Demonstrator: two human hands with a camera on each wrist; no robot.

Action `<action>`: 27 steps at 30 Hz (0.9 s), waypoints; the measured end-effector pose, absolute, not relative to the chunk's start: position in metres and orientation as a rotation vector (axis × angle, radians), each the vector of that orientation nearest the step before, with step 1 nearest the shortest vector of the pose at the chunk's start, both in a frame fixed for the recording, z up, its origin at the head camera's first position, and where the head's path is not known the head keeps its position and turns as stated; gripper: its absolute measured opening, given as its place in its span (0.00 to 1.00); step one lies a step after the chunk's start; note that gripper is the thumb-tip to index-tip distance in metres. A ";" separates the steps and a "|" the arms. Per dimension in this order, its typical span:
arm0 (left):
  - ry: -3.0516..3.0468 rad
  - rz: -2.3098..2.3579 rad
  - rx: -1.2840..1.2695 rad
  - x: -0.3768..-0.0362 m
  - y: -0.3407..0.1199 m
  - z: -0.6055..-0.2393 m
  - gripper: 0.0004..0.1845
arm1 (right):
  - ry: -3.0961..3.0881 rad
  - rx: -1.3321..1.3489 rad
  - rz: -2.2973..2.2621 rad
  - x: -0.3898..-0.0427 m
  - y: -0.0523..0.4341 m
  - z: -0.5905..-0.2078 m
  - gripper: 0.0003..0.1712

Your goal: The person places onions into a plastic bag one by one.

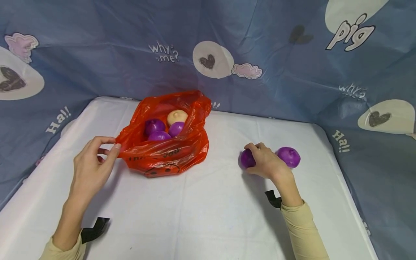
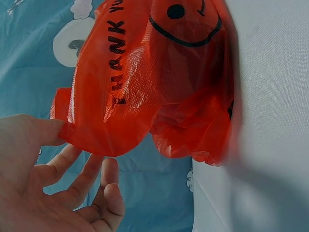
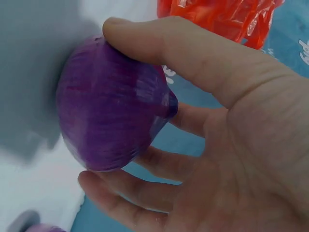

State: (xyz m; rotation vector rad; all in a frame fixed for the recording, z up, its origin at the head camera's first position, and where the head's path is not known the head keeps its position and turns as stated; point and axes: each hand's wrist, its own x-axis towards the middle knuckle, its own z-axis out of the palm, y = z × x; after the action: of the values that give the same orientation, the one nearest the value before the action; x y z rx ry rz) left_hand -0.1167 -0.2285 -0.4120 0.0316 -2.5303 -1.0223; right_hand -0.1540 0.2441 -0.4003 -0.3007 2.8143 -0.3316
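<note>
Red plastic bag (image 1: 169, 144) lies at eleven o'clock on the white table (image 1: 208, 209), its edge pinched by the left hand (image 1: 92, 164); the right hand (image 1: 264, 162) at three o'clock grips a purple onion (image 1: 247, 159), a second onion (image 1: 288, 156) just beside it.

Left wrist view: thumb and fingers (image 2: 91, 174) pinch the bag's rim (image 2: 67, 130).

Right wrist view: curled fingers (image 3: 145, 193) wrap the onion (image 3: 111, 121).

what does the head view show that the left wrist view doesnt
Only the head view shows the bag's contents, three purple onions and a pale one, plus the right hand gripping a purple onion on the white table, with another purple onion beside it. Only the left wrist view shows the bag's smiley face and lettering close up. Both show the left hand pinching the edge of the red plastic bag.
</note>
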 end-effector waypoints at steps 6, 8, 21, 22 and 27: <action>-2.527 -1.033 0.022 -0.117 -0.229 -0.413 0.15 | 2.852 -0.327 -0.362 -0.155 0.239 -0.397 0.46; -2.526 -1.035 0.022 -0.117 -0.229 -0.413 0.14 | 2.882 -0.353 -0.382 -0.157 0.236 -0.395 0.46; -2.519 -1.048 0.022 -0.115 -0.229 -0.413 0.14 | 2.995 -0.543 -0.538 -0.161 0.212 -0.376 0.45; -2.519 -1.049 0.019 -0.115 -0.229 -0.413 0.14 | 2.997 -0.556 -0.559 -0.160 0.210 -0.375 0.45; -2.514 -1.047 0.020 -0.116 -0.229 -0.413 0.14 | 3.024 -0.667 -0.660 -0.159 0.198 -0.367 0.43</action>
State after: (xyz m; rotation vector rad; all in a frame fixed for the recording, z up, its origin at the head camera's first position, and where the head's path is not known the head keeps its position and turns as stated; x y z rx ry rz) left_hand -0.1156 -0.2291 -0.4131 0.0199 -2.5141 -1.0466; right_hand -0.1595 0.1976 -0.3669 -0.6673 3.0244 -0.6599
